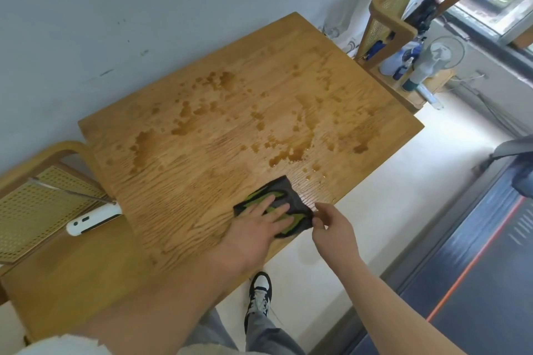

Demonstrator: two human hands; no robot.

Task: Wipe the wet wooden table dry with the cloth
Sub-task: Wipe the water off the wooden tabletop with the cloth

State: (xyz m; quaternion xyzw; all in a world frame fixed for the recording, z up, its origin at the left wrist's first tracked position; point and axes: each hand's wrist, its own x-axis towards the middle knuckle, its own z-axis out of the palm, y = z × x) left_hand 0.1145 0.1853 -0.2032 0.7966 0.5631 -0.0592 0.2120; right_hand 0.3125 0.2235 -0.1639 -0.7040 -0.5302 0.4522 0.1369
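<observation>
The wooden table (202, 158) stands against a pale wall, with dark water puddles and drops (288, 155) spread over its middle and far half. A dark grey cloth with green patches (284, 192) lies near the table's front edge. My left hand (259, 225) rests flat on the cloth with fingers spread, pressing it onto the wood. My right hand (331, 228) pinches the cloth's right corner at the table edge.
A wooden chair with a cane back (37, 204) stands at the left, holding a white device (93, 219) and a metal rod. Another chair (403, 23) at the far right holds bottles and a small fan (438, 57). My shoe (261, 291) is on the pale floor below.
</observation>
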